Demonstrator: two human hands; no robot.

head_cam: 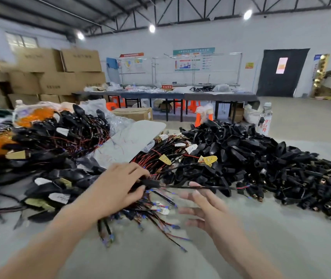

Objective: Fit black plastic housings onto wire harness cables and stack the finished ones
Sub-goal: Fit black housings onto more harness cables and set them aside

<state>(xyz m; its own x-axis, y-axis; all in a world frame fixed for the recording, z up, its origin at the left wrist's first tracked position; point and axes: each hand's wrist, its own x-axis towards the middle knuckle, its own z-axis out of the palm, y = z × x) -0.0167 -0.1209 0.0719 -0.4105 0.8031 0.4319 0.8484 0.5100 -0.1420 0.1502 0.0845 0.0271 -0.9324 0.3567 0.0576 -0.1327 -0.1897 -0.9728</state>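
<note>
My left hand pinches a black harness cable that stretches out to the right. My right hand is open with spread fingers, its fingertips just under that cable. Beneath both hands lies a bundle of red and black wire harnesses with small yellow and white boards. A big heap of loose black plastic housings fills the table's right side. Finished cables with housings are stacked at the left.
The grey table top lies in front of me. A white plastic sheet sits between the piles. Orange bagged material and cardboard boxes stand at the left, a bottle at the far right, other work tables behind.
</note>
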